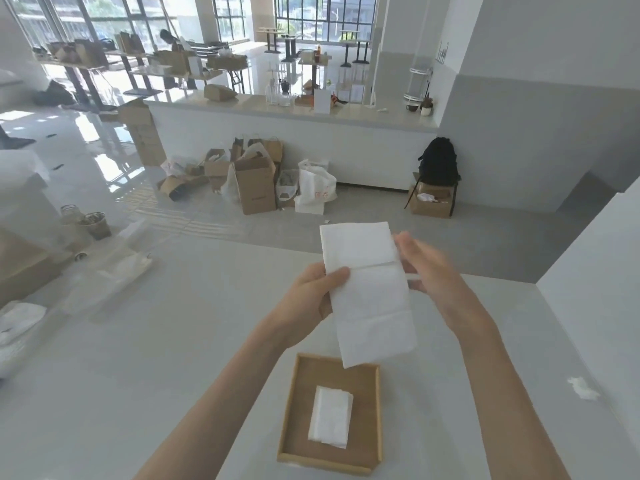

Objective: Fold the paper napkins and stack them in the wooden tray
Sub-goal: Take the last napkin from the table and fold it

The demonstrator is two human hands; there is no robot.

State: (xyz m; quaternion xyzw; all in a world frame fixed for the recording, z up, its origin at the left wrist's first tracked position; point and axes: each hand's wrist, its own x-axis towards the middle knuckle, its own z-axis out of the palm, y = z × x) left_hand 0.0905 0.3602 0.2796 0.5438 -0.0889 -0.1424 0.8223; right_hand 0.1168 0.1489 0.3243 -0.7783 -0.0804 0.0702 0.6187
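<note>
**White napkin hanging over the tray**

White and soft, a long white paper napkin (367, 306) is hanging in the air, just above the square wooden tray (294, 410). The left hand (311, 292) is pinching its left edge near the middle, thumb in front, so the paper is hanging flat and not flopping. The right hand (427, 268) is reaching to the other edge. It is looking blurry, so I cannot tell if it is gripping the paper or only touching it. I think the hands are getting ready to fold it smaller.

The napkin is showing fold lines going across it, and its bottom corner is dipping over the tray's far rim. A small pile of folded white napkins (330, 422) is lying inside the tray. The tray is sitting on the smooth white table (173, 341), close to the person, so a done napkin can drop right in.
</note>
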